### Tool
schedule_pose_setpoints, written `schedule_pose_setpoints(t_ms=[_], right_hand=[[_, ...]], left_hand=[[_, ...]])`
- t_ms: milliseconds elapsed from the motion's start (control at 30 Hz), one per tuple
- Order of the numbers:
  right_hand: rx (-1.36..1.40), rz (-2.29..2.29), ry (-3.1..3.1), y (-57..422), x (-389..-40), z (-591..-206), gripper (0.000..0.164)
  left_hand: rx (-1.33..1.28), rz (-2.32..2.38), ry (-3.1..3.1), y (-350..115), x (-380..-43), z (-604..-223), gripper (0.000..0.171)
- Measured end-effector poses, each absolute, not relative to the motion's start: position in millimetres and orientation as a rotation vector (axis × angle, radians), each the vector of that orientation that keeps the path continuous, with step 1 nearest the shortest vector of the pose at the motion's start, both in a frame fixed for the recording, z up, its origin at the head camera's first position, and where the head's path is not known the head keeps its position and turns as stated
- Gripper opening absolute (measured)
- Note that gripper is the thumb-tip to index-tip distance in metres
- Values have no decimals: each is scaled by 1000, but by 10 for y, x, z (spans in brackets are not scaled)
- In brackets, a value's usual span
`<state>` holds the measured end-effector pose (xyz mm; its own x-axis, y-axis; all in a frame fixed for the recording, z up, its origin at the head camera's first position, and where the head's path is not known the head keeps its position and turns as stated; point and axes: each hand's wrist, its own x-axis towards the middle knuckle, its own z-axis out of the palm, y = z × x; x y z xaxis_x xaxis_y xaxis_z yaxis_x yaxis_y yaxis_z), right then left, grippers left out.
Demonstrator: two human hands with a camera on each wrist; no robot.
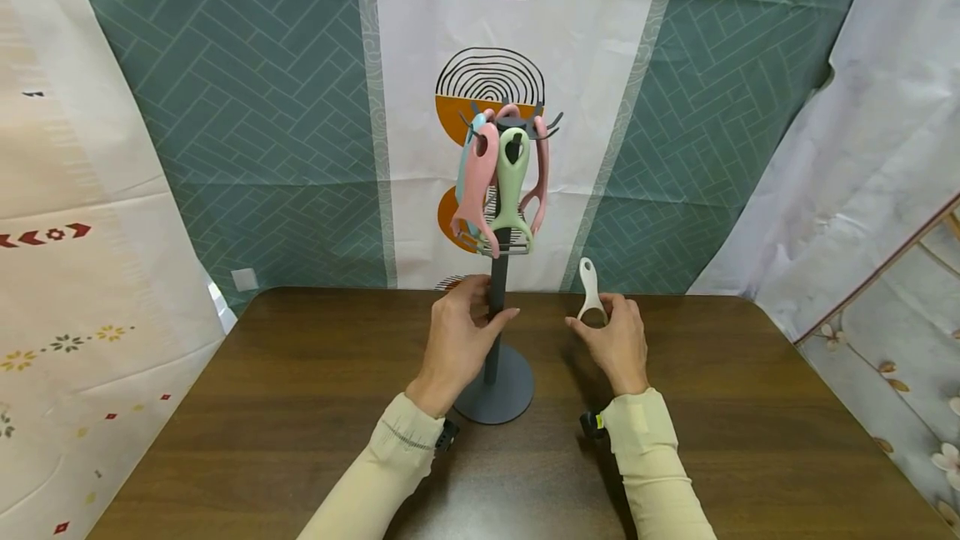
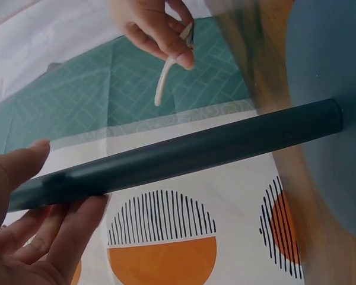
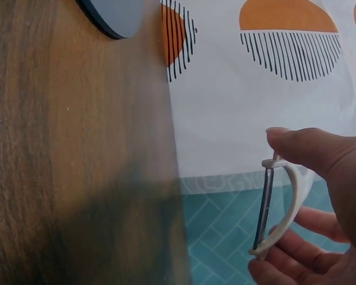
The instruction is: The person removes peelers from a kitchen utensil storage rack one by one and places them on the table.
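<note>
A dark utensil stand (image 1: 492,357) has a round base, an upright pole and a ring of hooks on top. My left hand (image 1: 459,338) holds the pole about midway, thumb on one side and fingers on the other; the left wrist view shows these fingers (image 2: 77,231) against the pole (image 2: 184,155). To the right, my right hand (image 1: 618,340) pinches a white Y-shaped peeler (image 1: 590,286) by its head, handle pointing up. In the right wrist view, the thumb and fingers span the ends of the peeler's metal blade (image 3: 263,208).
From the hooks hang a pink peeler (image 1: 477,182), a green peeler (image 1: 512,182), a blue one partly hidden behind, and another pink peeler (image 1: 542,165). The stand rests on a brown wooden table (image 1: 300,407). A patterned cloth (image 1: 285,107) hangs behind the table's far edge.
</note>
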<state>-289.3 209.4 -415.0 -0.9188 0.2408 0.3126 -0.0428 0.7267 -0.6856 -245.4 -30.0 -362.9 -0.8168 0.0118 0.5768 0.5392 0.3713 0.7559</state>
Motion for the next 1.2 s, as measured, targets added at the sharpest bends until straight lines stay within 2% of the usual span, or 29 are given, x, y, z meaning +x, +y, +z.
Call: schedule_pose_setpoints(t_ms=[333, 1200], right_hand=[[-191, 1024, -2607, 2106, -2879, -4175, 69], [-291, 950, -2745, 2122, -2873, -4247, 70]], left_hand=[[-495, -1360, -2185, -286, -2467, -3665, 26], [-538, -1374, -2171, -310, -2476, -3658, 27]])
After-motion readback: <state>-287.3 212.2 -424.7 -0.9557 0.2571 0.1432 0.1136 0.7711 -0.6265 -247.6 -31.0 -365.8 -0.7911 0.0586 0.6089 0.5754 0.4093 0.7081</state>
